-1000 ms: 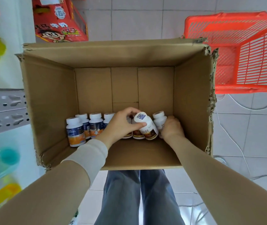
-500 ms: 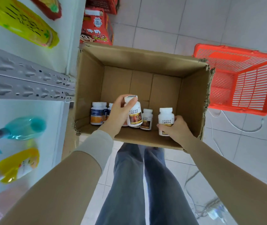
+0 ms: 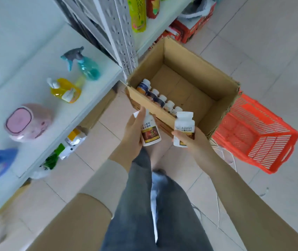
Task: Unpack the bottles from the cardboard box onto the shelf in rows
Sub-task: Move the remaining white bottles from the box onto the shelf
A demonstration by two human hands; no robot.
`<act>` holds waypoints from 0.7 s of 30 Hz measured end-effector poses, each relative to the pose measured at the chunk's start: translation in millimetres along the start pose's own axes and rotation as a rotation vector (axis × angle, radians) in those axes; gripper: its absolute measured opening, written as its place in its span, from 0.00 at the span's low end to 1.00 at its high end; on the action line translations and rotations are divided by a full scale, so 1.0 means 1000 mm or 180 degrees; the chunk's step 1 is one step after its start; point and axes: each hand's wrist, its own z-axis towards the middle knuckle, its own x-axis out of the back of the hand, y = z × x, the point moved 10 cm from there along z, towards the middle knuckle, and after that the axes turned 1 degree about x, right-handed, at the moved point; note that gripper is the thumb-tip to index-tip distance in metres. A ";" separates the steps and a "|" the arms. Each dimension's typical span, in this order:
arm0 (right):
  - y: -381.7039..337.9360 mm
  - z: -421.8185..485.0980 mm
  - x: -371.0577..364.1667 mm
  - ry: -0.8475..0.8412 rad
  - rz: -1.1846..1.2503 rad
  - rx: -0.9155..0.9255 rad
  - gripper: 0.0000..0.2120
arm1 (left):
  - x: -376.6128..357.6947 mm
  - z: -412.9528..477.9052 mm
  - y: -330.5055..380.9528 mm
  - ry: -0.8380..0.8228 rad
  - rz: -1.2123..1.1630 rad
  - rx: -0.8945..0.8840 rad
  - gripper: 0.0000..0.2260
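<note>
An open cardboard box (image 3: 199, 69) sits on the tiled floor beside a white shelf (image 3: 41, 73). Several white-capped bottles (image 3: 160, 99) stand in a row along the box's near left wall. My left hand (image 3: 132, 127) is shut on a white bottle with a red-brown label (image 3: 150, 132), held outside the box above the floor. My right hand (image 3: 192, 140) grips a second white bottle (image 3: 183, 128), upright, just in front of the box's near corner. Both bottles are apart from each other.
On the shelf lie a teal spray bottle (image 3: 85, 65), a yellow pouch (image 3: 66, 90) and a pink container (image 3: 26, 122). An orange plastic basket (image 3: 258, 134) stands right of the box. A grey perforated upright (image 3: 124, 37) rises between shelf and box. White cord trails on the floor.
Both hands have lifted a bottle each out of the box and drawn back toward me. The view has swung left, bringing the shelf surface into sight.
</note>
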 end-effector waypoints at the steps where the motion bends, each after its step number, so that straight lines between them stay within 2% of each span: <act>1: -0.004 -0.017 -0.009 -0.0068 -0.0034 0.0040 0.25 | 0.010 -0.019 0.001 -0.0042 -0.0014 -0.0036 0.08; 4: -0.016 -0.066 -0.045 -0.0324 -0.0115 0.0129 0.27 | 0.053 -0.074 0.017 0.0010 -0.0075 -0.0300 0.08; 6: -0.024 -0.096 -0.077 -0.0703 -0.0108 0.0214 0.27 | 0.084 -0.108 0.032 -0.0019 -0.0213 -0.0564 0.08; 10: -0.041 -0.160 -0.147 -0.1272 -0.0489 0.0522 0.15 | 0.153 -0.177 0.052 0.0036 -0.0502 -0.1012 0.09; 11: -0.044 -0.177 -0.166 -0.1378 -0.0581 0.0572 0.17 | 0.173 -0.194 0.056 0.0106 -0.0551 -0.1127 0.09; 13: -0.047 -0.208 -0.202 -0.1588 -0.0694 0.0703 0.32 | 0.215 -0.230 0.061 0.0295 -0.0621 -0.1357 0.08; 14: -0.049 -0.226 -0.222 -0.1709 -0.0723 0.0787 0.35 | 0.236 -0.249 0.064 0.0381 -0.0653 -0.1477 0.07; 18: -0.054 -0.301 -0.293 -0.1923 -0.0964 0.1130 0.26 | 0.320 -0.326 0.070 0.0626 -0.0798 -0.1951 0.09; 21: -0.057 -0.353 -0.341 -0.2128 -0.1058 0.1448 0.10 | 0.373 -0.381 0.073 0.0762 -0.0874 -0.2184 0.10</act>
